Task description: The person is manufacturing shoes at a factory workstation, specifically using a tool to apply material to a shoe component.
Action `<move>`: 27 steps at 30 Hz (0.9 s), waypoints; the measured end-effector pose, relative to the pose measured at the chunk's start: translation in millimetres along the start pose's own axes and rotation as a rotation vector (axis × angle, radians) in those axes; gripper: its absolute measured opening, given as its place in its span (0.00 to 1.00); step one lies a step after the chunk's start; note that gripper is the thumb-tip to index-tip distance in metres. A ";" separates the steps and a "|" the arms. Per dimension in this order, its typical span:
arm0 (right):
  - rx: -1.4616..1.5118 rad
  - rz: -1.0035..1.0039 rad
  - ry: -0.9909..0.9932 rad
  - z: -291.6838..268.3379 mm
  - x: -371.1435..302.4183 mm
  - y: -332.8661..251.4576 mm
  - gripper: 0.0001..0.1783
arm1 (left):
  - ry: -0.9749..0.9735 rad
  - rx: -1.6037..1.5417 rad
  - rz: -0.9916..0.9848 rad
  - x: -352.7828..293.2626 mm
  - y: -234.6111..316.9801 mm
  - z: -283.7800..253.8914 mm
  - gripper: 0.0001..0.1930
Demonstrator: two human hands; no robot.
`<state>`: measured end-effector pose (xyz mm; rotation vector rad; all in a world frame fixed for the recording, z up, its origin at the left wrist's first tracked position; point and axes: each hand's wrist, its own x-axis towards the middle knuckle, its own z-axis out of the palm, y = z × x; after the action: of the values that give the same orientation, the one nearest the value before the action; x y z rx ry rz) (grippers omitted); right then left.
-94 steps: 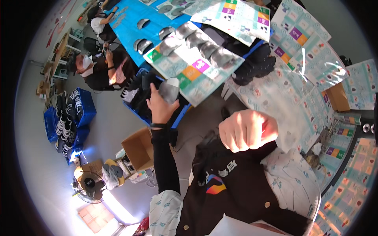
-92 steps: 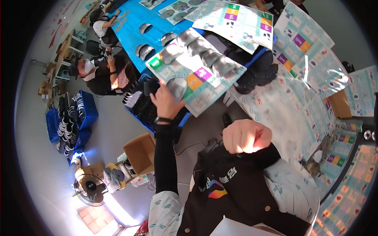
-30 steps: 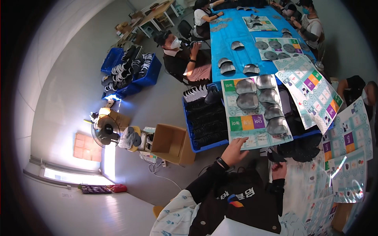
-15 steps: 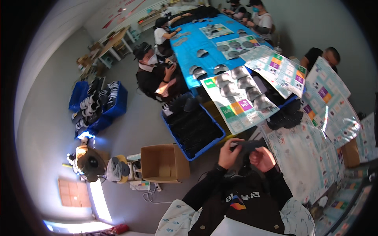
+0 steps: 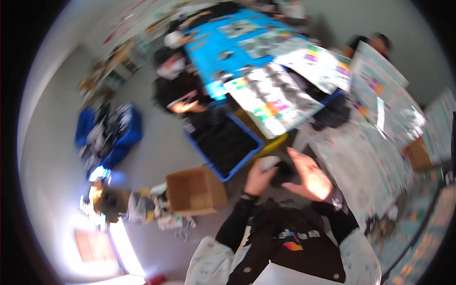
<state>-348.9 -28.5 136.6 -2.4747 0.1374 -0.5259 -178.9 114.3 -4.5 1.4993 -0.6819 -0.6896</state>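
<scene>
In front of my chest, my left hand is closed round a dark curved piece that looks like a cap brim. A pale patch shows at its upper edge, by my left fingers. Motion blur hides its exact outline. Just to the right of the piece, my right hand is open with thumb and fingers spread, holding nothing. Beyond my hands, several shiny grey curved pieces lie in rows on a printed sheet.
A blue crate of dark pieces stands ahead left, beside an open cardboard box. Printed sheets cover the surface at my right. A co-worker sits by the blue table; others are farther back. Filled blue bins stand far left.
My right hand has let go of the dark piece and opened out beside it. The piece stays in my left hand. My view has shifted, so the surroundings are blurred.
</scene>
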 end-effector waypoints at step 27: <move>1.217 -0.342 -0.089 -104.0 -57.5 -162.5 0.32 | 1.021 -0.481 0.134 -222.9 57.8 54.5 0.16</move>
<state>-446.8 60.5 288.3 -1.3095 -0.5090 -0.4341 -364.5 248.1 56.1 1.1303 0.1681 0.0729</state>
